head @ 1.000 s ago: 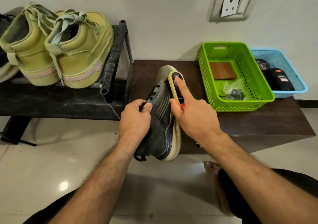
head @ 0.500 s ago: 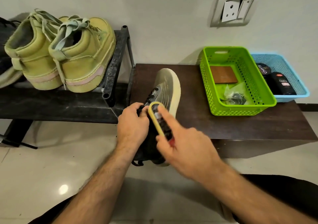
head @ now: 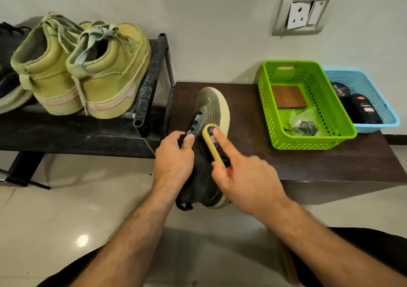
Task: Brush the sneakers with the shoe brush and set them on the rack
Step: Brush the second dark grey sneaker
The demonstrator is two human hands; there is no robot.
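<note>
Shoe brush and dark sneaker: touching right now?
Touching. The head view shows the shoe brush, held by the right hand, lying flat against the side of the dark sneaker, no gap visible.

A single wide-angle view looks forward and down from the person's head, close over both forearms, which enter from the bottom edge. It faces a pale wall (head: pixel 220 22), with the dark desk (head: pixel 308 161) low against it at centre right and the shoe rack (head: pixel 152 82) at left. The tiled floor (head: pixel 66 209) fills the lower part, and straight edges bow toward the frame's borders.
</note>
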